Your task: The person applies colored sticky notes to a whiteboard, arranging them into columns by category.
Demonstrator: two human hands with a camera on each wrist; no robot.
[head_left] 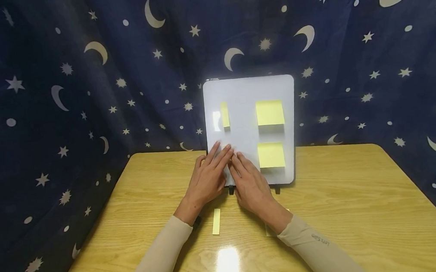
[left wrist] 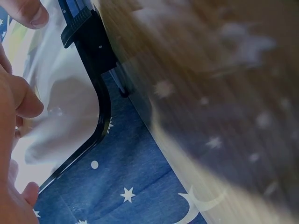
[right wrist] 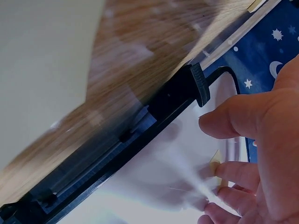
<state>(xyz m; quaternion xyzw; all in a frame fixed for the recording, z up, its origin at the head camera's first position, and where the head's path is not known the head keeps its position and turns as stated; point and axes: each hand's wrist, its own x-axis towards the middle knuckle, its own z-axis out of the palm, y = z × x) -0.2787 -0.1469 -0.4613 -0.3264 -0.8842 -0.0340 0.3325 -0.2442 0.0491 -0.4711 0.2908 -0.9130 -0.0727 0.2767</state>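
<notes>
A whiteboard [head_left: 239,92] stands on the table, leaning back in a black stand [right wrist: 173,95]. The left hand [head_left: 206,178] lies with fairly straight fingers against its lower left part. Beside it, the right hand [head_left: 253,188] touches the board with extended fingertips close to the left ones. In the right wrist view a small yellow sticky strip [right wrist: 216,165] sits on the board at the right fingertips; the fingers hide much of it. Higher on the board is another yellow sticky strip [head_left: 225,114]. Two square sticky notes, an upper one [head_left: 270,113] and a lower one [head_left: 271,155], are stuck at the right.
A loose yellow strip [head_left: 216,221] lies on the wooden table [head_left: 349,211] in front of the board. Part of a pale yellow paper [head_left: 271,230] shows beneath the right wrist. Behind hangs a dark blue curtain [head_left: 209,41] with moons and stars.
</notes>
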